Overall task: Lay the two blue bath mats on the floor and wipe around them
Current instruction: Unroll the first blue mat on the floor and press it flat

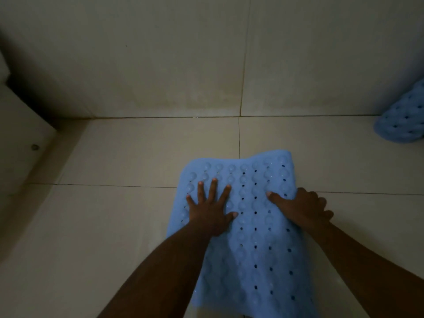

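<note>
A blue bath mat (254, 228) with rows of bumps and small holes lies on the tiled floor in front of me, its far edge slightly rippled. My left hand (210, 208) presses flat on its left half with fingers spread. My right hand (300, 206) holds the mat's right edge, thumb on top and fingers curled around the rim. A second blue mat (401, 120) leans against the wall at the far right, partly cut off by the frame.
Pale floor tiles (137, 152) meet a tiled wall (160, 65) just beyond the mat. A light ledge or cabinet base (20, 138) with a small round fitting juts in at the left.
</note>
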A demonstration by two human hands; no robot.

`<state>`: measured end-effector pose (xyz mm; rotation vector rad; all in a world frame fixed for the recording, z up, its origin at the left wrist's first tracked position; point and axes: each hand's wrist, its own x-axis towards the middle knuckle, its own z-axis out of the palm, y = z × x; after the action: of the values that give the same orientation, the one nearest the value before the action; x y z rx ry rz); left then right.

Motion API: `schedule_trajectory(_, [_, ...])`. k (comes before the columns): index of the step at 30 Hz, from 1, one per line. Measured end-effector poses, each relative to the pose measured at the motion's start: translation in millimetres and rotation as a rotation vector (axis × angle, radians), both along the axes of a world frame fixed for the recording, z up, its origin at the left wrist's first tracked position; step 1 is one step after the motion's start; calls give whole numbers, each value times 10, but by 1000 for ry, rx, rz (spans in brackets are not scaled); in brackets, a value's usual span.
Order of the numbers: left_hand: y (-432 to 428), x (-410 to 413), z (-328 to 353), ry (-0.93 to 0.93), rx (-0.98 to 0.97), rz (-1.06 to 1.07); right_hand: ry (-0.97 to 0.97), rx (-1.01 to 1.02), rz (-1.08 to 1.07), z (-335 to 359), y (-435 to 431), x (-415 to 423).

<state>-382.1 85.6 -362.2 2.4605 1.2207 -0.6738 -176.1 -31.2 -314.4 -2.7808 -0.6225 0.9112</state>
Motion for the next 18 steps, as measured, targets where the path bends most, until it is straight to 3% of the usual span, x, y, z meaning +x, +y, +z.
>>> schedule_trajectory(6, [-215, -17, 44, -7, -73, 75, 312, 197, -94, -139, -41, 141])
schedule_trajectory(14, [62, -96, 54, 119, -143, 182, 320, 299, -93, 171, 21, 244])
schedule_trajectory(18, [18, -67, 58, 125, -139, 207, 484, 311, -64, 3, 110, 344])
